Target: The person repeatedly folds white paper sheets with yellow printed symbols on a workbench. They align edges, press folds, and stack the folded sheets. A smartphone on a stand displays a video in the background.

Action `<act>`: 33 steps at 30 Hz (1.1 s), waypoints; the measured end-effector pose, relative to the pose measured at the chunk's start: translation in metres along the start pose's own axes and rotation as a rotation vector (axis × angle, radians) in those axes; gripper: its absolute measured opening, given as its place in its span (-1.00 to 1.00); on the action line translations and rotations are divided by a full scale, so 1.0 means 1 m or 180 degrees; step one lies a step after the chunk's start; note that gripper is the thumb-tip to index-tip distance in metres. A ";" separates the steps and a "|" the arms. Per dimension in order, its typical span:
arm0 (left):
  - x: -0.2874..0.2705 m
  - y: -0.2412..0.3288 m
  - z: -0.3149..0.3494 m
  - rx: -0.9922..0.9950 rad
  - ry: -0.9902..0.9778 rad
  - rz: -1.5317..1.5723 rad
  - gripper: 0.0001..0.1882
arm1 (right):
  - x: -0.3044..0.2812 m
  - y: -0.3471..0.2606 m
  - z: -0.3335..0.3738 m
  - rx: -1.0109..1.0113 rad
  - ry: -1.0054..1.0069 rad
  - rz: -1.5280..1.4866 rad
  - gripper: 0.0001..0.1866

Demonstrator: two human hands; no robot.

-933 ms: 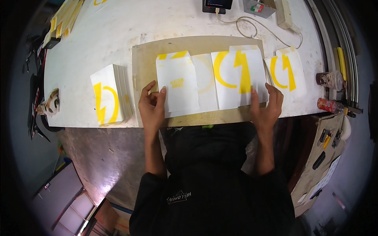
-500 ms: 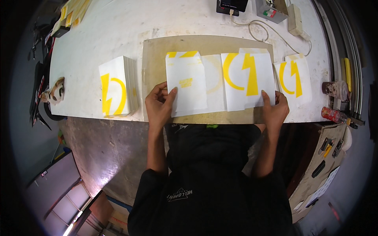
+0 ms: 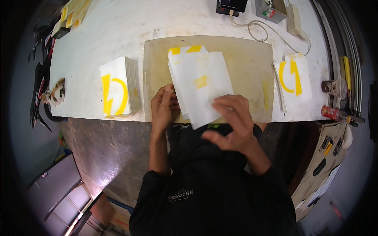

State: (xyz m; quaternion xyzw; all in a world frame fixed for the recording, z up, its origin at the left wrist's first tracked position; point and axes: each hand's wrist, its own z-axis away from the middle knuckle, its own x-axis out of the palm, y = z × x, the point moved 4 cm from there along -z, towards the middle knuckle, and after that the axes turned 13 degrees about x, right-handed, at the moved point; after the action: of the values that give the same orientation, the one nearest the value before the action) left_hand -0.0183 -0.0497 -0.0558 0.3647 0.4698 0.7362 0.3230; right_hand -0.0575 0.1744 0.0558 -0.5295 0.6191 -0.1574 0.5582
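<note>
Two or more flat white paper envelopes with yellow print [image 3: 197, 94] overlap in a slightly fanned pile, tilted toward the lower right. At their left edge is my left hand [image 3: 162, 108], its fingers curled and its thumb pressed in; whether paper is pinched there is hidden. My right hand [image 3: 236, 124] is over the pile's lower right corner, thumb and fingers spread, fingertips close to the paper. Beneath lies a tan board [image 3: 252, 74]. To the left stands a thick stack of printed white envelopes [image 3: 114, 86], and to the right a smaller pile of them [image 3: 293, 78].
A white table [image 3: 98, 35] carries everything. At the back are a phone [image 3: 233, 4], a looping cable [image 3: 258, 29], a grey box [image 3: 271, 11] and a power strip [image 3: 293, 19]. A cup [image 3: 334, 89] and a red container [image 3: 332, 113] sit at the right edge. A cat [image 3: 57, 92] is at the left edge.
The envelopes that lay spread side by side are now overlapped in one tilted pile. My right hand has moved left from the right-hand sheet and opened. My left hand stays nearly in place.
</note>
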 end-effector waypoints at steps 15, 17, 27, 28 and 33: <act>0.023 0.001 0.003 0.0444 -0.0500 -0.0499 -0.81 | 0.024 0.101 0.014 0.2193 0.0666 -0.0139 -0.50; 0.021 0.005 0.003 0.0547 -0.0729 -0.0457 -0.80 | 0.019 0.114 0.017 0.2576 0.0381 -0.0329 -0.47; -0.001 0.056 0.005 0.0856 -0.1136 -0.1483 -0.87 | 0.029 0.113 0.024 0.2759 -0.0555 -0.2974 -0.79; -0.004 0.039 0.001 0.0900 -0.0974 -0.0894 -0.90 | 0.036 0.131 0.031 0.2669 -0.0529 -0.2832 -0.80; -0.020 0.028 0.003 0.0684 -0.0797 -0.1089 -0.86 | 0.022 0.116 0.024 0.2625 -0.0460 -0.1529 -0.84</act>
State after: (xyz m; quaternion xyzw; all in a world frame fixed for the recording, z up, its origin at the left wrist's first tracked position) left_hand -0.0086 -0.0744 -0.0340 0.4005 0.5567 0.5655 0.4581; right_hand -0.0886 0.2114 -0.0549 -0.4016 0.3250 -0.4770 0.7110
